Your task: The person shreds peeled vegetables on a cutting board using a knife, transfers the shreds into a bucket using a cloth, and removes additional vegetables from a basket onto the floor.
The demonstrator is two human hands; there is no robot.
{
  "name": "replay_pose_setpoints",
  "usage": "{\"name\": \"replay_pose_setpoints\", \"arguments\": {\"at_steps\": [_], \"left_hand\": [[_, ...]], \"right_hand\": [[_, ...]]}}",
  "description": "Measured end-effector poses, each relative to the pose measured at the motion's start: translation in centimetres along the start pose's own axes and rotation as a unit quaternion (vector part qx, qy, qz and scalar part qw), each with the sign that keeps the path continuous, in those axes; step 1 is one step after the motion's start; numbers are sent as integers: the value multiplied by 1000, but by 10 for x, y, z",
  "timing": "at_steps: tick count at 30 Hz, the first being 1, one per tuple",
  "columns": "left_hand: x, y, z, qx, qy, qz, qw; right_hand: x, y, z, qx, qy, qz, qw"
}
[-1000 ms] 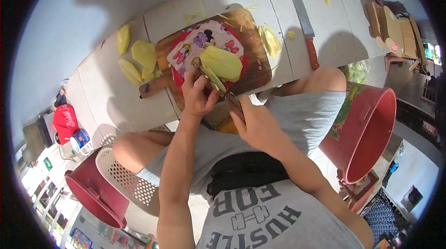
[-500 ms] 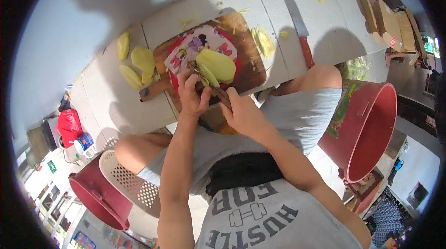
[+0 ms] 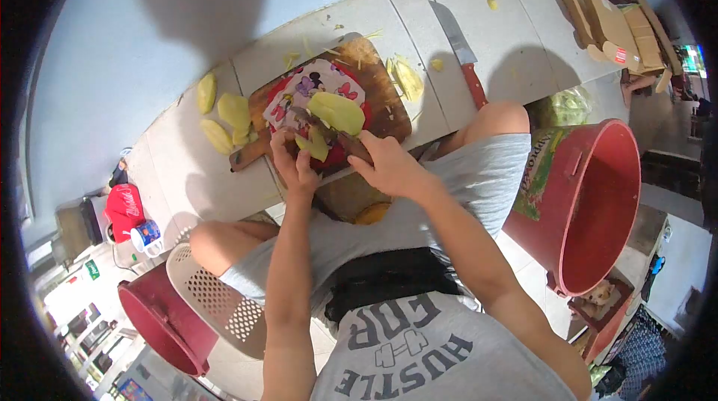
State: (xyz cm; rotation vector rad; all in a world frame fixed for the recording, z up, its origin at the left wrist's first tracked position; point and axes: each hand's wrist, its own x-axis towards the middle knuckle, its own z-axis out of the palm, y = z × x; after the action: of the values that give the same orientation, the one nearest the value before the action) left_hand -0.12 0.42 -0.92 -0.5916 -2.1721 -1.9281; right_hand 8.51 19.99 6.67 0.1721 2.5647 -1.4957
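Note:
My left hand (image 3: pixel 296 167) is closed on a small cut slice of pale yellow-green peeled fruit (image 3: pixel 314 146), which looks like green mango. In my right hand (image 3: pixel 395 165) is the handle of a knife (image 3: pixel 351 145); its dark blade points left, between the slice and a larger peeled piece (image 3: pixel 338 112). That larger piece rests on a red-edged cartoon-print cloth (image 3: pixel 307 87). Beneath the cloth lies a wooden chopping board (image 3: pixel 393 106), its handle toward the left. More cut fruit pieces (image 3: pixel 234 111) lie left of the board, and thinner pieces (image 3: pixel 407 78) lie right of it.
A large knife with a red handle (image 3: pixel 473 81) lies on the tiled ledge (image 3: pixel 426 35) to the right. Below stand a big red tub (image 3: pixel 598 207), a white perforated basket (image 3: pixel 217 292) and another red tub (image 3: pixel 168 319). Cardboard (image 3: pixel 609 23) sits at the far right.
The slice has come away from the larger piece and is now in my left hand, lower and nearer me. The knife has moved slightly up. The view has shifted a little.

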Motion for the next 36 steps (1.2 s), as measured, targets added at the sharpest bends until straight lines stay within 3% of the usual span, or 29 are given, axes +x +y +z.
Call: {"name": "replay_pose_setpoints", "arguments": {"at_steps": [3, 5, 9, 11, 13, 15, 17, 19, 22, 25, 28, 34, 36], "left_hand": [[-4, 7, -1, 16, 32, -32, 999], [-3, 8, 0, 22, 46, -51, 997], [2, 24, 9, 39, 76, -95, 992], [3, 21, 12, 72, 50, -93, 992], [6, 21, 18, 106, 23, -93, 990], [13, 25, 29, 193, -47, -17, 980], [17, 28, 34, 246, -68, -10, 967], [21, 31, 40, 342, -69, 100, 932], [31, 55, 54, 403, -129, 156, 892], [37, 35, 62, 456, -192, 134, 859], [42, 29, 56, 440, -202, 88, 871], [47, 39, 46, 440, -254, 173, 844], [51, 21, 39, 416, -259, 158, 857]], "right_hand": [[-2, -1, -1, -26, 28, -13, 999], [-2, 1, -4, -10, -41, 21, 999], [-10, -15, -17, 8, -21, 0, 1000], [-13, -22, -29, 35, 63, -46, 996], [-17, -23, -46, 24, 89, -39, 995], [-20, -26, -67, 11, 116, -32, 993], [-23, -30, -88, 28, 109, 43, 993], [-23, -10, -89, 33, 131, 38, 990], [-20, 12, -84, 142, 154, 72, 975], [-17, 18, -76, 131, 184, 68, 972], [-14, 14, -79, 135, 175, 74, 972], [-20, 11, -82, 82, 193, 61, 976], [-18, 9, -79, 94, 188, 59, 976]]}}
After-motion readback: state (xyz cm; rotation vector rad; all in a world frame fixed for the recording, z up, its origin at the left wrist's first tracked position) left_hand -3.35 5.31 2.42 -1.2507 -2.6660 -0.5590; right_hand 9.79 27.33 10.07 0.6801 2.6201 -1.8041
